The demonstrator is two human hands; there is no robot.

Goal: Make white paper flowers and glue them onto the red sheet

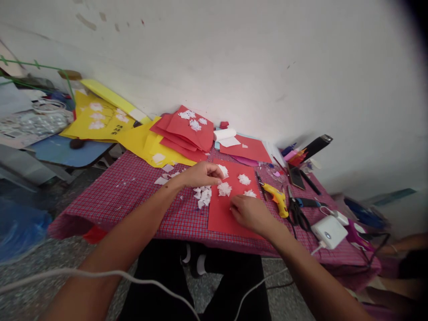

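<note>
A red paper sheet [223, 214] lies on the checked tablecloth [133, 191] in front of me. Several white crumpled paper flowers rest on it, one near its middle [224, 189] and another further back [244, 179]. My left hand [200, 174] pinches a white paper flower [223, 170] at the sheet's far left corner. My right hand [250, 213] rests flat on the sheet's right side, its fingers touching the red paper. A heap of white paper scraps [203, 196] lies just left of the sheet.
Stacked red sheets [187, 133] and yellow sheets [150, 145] lie at the back. A yellow glue gun [278, 198], black scissors [297, 213] and a white power adapter [329, 232] lie to the right. A white cable [100, 274] crosses my left arm. A wall stands behind.
</note>
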